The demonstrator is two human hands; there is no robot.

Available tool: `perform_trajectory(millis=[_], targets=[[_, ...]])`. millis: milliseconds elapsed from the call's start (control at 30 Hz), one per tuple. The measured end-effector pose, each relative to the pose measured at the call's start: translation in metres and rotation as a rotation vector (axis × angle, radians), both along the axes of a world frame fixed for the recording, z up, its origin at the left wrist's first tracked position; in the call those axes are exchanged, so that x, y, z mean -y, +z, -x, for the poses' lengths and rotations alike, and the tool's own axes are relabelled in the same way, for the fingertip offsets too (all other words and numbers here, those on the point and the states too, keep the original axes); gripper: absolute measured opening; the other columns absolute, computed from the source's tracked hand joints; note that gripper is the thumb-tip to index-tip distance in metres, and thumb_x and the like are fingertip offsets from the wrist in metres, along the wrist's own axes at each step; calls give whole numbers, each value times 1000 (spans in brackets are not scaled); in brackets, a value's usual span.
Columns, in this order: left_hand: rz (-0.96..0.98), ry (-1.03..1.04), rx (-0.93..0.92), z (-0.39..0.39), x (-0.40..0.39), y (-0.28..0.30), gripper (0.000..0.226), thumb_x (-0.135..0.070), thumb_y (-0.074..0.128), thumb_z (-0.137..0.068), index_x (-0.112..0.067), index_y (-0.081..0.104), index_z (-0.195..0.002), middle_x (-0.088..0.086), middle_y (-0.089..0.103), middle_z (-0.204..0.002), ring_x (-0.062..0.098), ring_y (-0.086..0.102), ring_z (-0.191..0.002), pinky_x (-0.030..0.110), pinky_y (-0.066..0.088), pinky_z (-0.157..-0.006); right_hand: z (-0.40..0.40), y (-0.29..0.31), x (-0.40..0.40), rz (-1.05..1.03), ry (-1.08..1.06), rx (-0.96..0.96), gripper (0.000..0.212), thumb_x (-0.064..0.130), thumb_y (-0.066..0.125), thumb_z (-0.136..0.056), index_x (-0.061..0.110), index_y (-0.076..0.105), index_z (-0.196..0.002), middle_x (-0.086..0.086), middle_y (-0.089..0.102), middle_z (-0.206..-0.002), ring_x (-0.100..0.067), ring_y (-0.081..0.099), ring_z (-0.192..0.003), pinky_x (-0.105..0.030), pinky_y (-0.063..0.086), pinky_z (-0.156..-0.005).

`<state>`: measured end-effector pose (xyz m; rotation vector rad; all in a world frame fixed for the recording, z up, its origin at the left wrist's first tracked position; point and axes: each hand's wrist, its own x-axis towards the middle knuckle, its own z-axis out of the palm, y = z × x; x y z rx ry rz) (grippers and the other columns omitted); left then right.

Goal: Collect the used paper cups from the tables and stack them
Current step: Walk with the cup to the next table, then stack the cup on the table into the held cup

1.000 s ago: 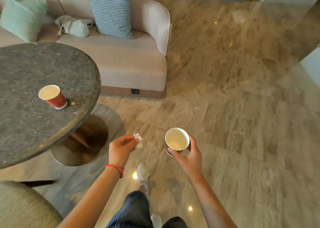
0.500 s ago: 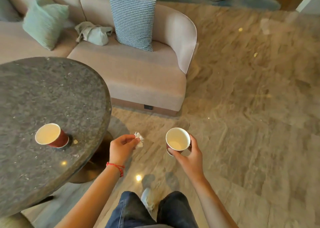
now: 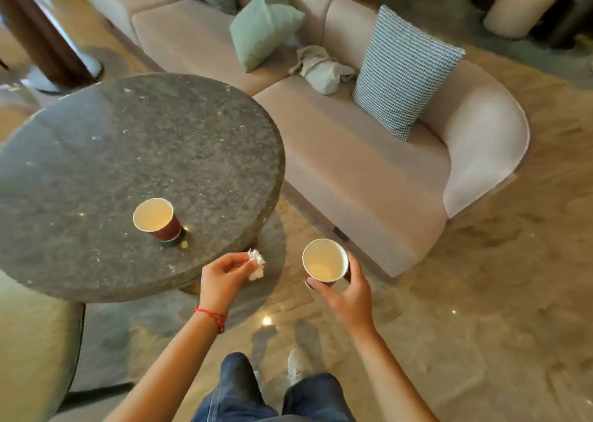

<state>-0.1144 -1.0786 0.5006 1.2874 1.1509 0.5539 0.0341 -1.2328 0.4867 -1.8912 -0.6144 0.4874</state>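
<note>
One paper cup (image 3: 325, 263) is gripped in the right hand (image 3: 345, 288), just off the round table (image 3: 96, 152) edge. A crumpled tissue (image 3: 256, 262) is pinched in the left hand (image 3: 221, 278). A second cup (image 3: 157, 218) stands upright on the table near its edge. It is judged best that the held cup be nested squarely into it.

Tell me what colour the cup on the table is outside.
Dark red outside, cream inside; head view.

View swung left and closer: bench (image 3: 96, 152) now fills centre-left, its red cup (image 3: 157, 218) nearer the left hand (image 3: 221, 277). That hand, earlier out over the floor, now sits at the bench edge. More sofa (image 3: 353, 164) in view.
</note>
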Motion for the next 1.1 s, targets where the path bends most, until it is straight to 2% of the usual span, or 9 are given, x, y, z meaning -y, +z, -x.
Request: perform_trajectory(millis=[67,200,367,433,600,767,833,1000,1100], targets=[[7,102,1,6,0,-1,10,-11,71,-77,-21,69,-80,1,70,-81,10,65,-75,18,51,-65,-11,2,-15,-3,103,5,71,33,86,-60,31,47,-119,24,53,-111,8,52,-101,-1,41,-79],[27,299,8,27,1,0,10,-10,72,-76,-14,70,-84,8,71,-86,18,66,-80,29,53,-75,-17,3,-48,-12,289,-30,72,36,85,-60,29,48,-121,22,54,-112,5,52,-104,-4,42,-81],[-14,521,26,55,-7,4,11,-7,73,-74,-17,69,-78,2,69,-75,0,64,-61,12,52,-57,1,3,-93,-53,478,-72,72,40,83,-59,28,48,-121,24,54,-112,13,50,-103,-4,42,-82],[-20,576,34,65,-15,6,10,-7,72,-75,-15,69,-80,1,68,-74,-2,64,-60,10,49,-54,11,3,-110,-64,536,-76,72,41,82,-59,30,47,-121,24,54,-114,14,49,-106,-4,42,-85],[-45,647,44,88,-45,5,12,-8,73,-74,-19,70,-78,-3,70,-72,0,65,-62,12,51,-56,32,5,-161,-83,614,-60,71,31,85,-62,31,45,-121,14,56,-116,13,50,-107,-5,41,-87],[-60,644,38,111,-89,-1,14,-11,73,-75,-25,70,-77,-6,71,-68,0,66,-65,10,50,-55,52,12,-217,-125,634,-37,67,39,81,-61,37,44,-117,21,54,-115,13,50,-107,-3,40,-86],[-54,640,59,120,-107,-2,15,-9,72,-75,-23,70,-77,-9,72,-68,0,66,-66,10,49,-55,62,14,-239,-140,646,-37,63,35,81,-63,40,45,-115,24,53,-114,15,49,-106,-2,40,-85],[-21,638,58,137,-139,-12,19,-7,73,-74,-25,71,-72,-10,72,-68,1,67,-65,12,51,-56,82,10,-276,-131,671,-41,68,25,84,-66,30,45,-121,21,54,-116,12,50,-107,-6,41,-87],[-13,617,36,143,-151,-17,19,-8,73,-75,-26,70,-74,-10,72,-68,1,67,-66,13,52,-58,88,4,-285,-96,685,-54,70,27,84,-66,27,45,-124,20,54,-116,13,49,-107,-5,41,-87]])
